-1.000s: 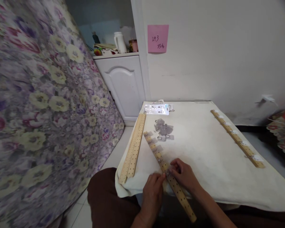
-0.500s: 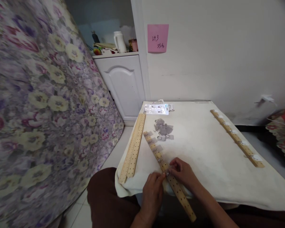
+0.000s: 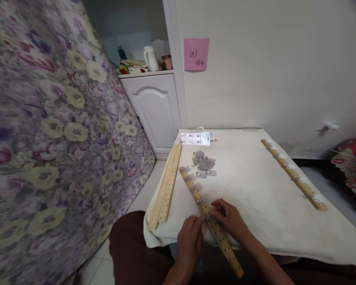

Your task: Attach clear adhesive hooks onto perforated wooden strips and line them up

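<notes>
The drilled wooden strip lies slantwise on the cloth-covered table, its near end past the table's edge. Clear-tabbed clips line its far half. At its left edge, the left hand is loosely curled, thumb side against the wood; at its right, the right hand has bent fingers, tips nearly together beside a metal clip. Whether either hand grips that clip, I can't tell at this size. Left of the strip lie 2 paired boards; right of its far end, a loose pile of similar clips.
</notes>
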`<state>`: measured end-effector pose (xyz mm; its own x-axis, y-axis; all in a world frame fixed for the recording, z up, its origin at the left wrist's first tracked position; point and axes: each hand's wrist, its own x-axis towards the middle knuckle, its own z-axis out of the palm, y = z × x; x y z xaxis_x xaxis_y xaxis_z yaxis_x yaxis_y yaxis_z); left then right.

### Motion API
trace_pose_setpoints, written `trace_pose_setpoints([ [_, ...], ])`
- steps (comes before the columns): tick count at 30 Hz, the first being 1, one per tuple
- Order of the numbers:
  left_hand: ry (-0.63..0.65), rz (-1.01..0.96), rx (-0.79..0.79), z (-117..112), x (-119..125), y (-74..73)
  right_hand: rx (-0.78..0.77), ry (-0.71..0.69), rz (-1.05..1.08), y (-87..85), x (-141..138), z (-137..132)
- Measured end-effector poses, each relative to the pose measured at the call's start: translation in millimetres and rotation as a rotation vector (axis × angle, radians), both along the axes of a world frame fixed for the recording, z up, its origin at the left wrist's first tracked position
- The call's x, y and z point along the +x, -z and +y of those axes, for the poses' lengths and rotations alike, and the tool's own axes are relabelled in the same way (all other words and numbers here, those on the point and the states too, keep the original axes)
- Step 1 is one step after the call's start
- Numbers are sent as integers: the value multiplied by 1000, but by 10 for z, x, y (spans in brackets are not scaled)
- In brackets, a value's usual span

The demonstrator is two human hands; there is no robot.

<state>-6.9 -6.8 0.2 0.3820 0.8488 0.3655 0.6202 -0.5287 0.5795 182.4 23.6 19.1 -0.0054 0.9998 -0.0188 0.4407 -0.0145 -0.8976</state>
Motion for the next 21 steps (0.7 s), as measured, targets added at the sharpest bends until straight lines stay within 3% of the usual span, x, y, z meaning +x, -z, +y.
trace_pose_setpoints([
  [9,-48,-55,56,25,1,42,42,59,73,74,171,77],
  [15,-55,-69,94,60,-8,91,134,180,-134,82,407,641],
  [21,-42,-54,132,75,-33,103,141,265,-283,94,353,1200],
])
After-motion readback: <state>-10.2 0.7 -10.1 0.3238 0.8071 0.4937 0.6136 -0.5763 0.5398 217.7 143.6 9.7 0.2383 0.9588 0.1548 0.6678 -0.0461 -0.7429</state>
